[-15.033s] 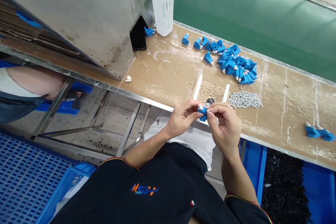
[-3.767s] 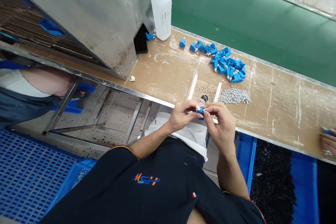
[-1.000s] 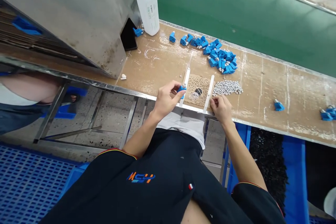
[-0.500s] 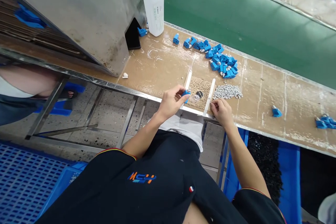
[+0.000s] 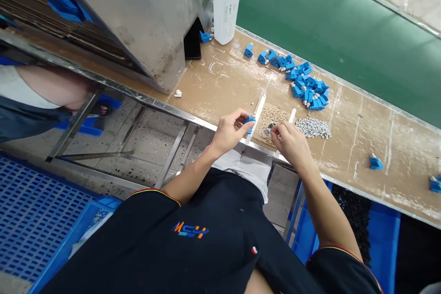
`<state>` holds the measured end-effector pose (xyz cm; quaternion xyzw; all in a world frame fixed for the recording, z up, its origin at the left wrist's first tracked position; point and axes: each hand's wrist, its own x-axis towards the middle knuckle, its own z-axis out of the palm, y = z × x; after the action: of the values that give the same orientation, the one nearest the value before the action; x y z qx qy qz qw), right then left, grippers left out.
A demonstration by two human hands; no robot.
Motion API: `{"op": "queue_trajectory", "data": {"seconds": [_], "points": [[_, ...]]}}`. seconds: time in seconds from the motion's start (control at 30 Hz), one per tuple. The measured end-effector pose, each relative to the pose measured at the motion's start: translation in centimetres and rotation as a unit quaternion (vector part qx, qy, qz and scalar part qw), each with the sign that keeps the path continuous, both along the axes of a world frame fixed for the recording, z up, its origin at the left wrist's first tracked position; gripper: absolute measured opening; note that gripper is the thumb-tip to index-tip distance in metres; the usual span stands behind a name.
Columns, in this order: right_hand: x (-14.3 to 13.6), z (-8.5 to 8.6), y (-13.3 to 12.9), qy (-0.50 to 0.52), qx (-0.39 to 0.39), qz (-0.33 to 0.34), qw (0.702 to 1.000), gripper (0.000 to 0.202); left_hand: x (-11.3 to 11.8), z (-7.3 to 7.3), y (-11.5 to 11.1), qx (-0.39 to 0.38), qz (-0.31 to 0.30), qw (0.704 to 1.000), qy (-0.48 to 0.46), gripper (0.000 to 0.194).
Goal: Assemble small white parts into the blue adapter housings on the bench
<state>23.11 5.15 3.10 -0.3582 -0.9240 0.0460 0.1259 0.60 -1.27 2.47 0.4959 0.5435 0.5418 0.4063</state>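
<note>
My left hand (image 5: 229, 132) pinches a small blue plastic part (image 5: 250, 125) between thumb and fingers, just above the bench's front edge. My right hand (image 5: 292, 143) has its fingertips pressed together over a speckled cardboard pad (image 5: 274, 114); whatever they hold is too small to make out. Close to those fingertips, a small clear round dish (image 5: 265, 132) lies on the pad, with something dark behind it partly hidden. Two white strips (image 5: 256, 118) border the pad. Just right of it is a pile of small grey pieces (image 5: 313, 128).
More blue parts (image 5: 306, 83) are heaped along the bench's back edge, beside a green surface (image 5: 310, 23). A white bottle (image 5: 226, 9) stands near a metal housing (image 5: 138, 18). Single blue parts (image 5: 375, 161) lie at right. Another person's leg (image 5: 51, 87) shows at left.
My right hand has moved left, from beside the right strip to over the pad by the dish. My left hand still holds the blue part. The whole view has shifted slightly.
</note>
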Motion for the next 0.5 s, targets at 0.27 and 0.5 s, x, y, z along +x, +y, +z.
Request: {"op": "queue_trajectory", "data": {"seconds": [0.27,0.5], "points": [[-0.6,0.9,0.5,-0.033,-0.020,0.013,0.999,0.021,-0.4,-0.2,-0.1,-0.008,0.002,1.000,-0.022,0.016],[-1.7,4.4,-2.9,0.190,-0.009,-0.057,0.980,0.013,1.7,-1.6,0.0,-0.007,-0.068,0.973,-0.222,0.041]]}}
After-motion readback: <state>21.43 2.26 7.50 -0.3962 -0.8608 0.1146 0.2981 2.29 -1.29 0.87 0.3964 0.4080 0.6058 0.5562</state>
